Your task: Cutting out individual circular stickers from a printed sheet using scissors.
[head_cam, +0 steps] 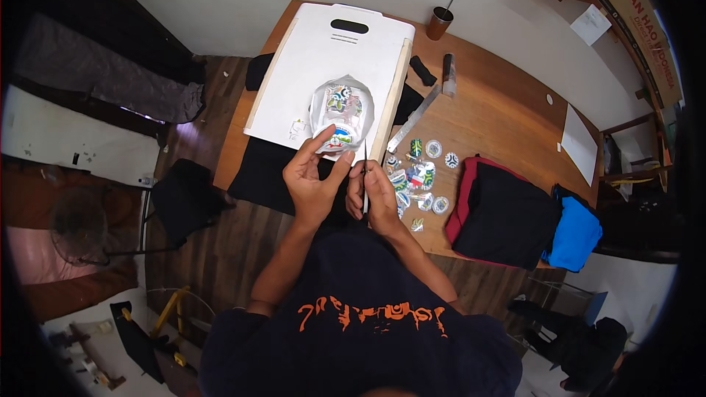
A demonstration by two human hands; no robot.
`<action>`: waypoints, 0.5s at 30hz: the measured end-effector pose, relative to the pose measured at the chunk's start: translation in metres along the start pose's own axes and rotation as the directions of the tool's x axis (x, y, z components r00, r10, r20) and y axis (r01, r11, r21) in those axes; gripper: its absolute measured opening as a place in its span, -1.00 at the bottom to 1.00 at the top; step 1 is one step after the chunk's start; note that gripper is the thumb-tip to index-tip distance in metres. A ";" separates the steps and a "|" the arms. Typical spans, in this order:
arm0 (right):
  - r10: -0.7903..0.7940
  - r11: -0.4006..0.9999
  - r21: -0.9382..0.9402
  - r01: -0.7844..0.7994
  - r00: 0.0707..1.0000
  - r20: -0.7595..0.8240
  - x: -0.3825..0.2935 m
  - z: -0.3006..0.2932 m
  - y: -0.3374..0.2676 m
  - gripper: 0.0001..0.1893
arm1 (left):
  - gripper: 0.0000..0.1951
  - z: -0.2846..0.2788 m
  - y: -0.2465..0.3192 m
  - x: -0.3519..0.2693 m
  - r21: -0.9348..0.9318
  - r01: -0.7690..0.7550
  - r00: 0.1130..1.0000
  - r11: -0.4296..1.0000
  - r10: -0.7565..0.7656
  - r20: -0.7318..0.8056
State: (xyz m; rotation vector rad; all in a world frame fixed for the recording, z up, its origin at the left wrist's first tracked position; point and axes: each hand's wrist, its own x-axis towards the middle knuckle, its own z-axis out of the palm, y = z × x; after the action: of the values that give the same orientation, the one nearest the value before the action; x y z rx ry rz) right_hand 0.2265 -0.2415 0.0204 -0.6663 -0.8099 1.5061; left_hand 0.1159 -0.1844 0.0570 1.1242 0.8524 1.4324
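Note:
My left hand (317,176) pinches a round printed sticker (335,138) between thumb and forefinger. A clear sheet or film bearing more printed designs (345,105) extends beyond it, over the white board. Close by on the right, my right hand (375,190) grips a thin dark-bladed tool (365,168), its tip pointing away from me near the film's edge; whether it is scissors or a knife I cannot tell. Both hands are at the near edge of the white board (309,66). Several cut stickers (422,176) lie loosely on the wooden table to the right of my right hand.
A metal ruler (415,118) lies beside the board. Behind it are a roll (449,74), a small black item (423,70) and a cup with a straw (439,23). Folded black cloth (499,212) and blue cloth (576,231) sit at the table's right.

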 end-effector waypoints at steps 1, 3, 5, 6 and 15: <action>-0.003 1.000 0.021 0.003 1.000 -0.011 0.000 -0.001 0.001 -0.66 | -0.55 -0.001 -0.002 0.000 0.041 -0.022 1.000 0.999 0.023 -0.011; -0.005 1.000 0.009 0.005 1.000 -0.012 0.000 -0.004 0.003 -0.65 | -0.55 0.000 -0.002 0.000 0.082 -0.044 0.999 0.996 0.046 -0.022; -0.006 1.000 -0.002 0.006 1.000 -0.012 0.001 -0.005 0.001 -0.64 | -0.53 0.003 0.000 -0.001 -0.049 0.018 0.997 0.999 -0.022 -0.068; -0.007 0.999 -0.046 0.007 1.000 -0.007 0.001 -0.004 -0.002 -0.63 | -0.53 0.004 0.002 -0.002 -0.049 0.019 0.997 0.999 -0.022 -0.070; -0.073 0.981 -0.178 0.072 0.997 0.002 0.002 0.002 0.001 -0.60 | -0.51 0.007 0.005 -0.003 -0.087 0.015 0.995 0.996 -0.024 -0.097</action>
State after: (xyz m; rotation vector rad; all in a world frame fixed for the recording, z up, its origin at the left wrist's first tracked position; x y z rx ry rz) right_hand 0.2242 -0.2396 0.0205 -0.7639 -0.9638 1.3760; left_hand 0.1210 -0.1891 0.0631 0.9849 0.8591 1.5038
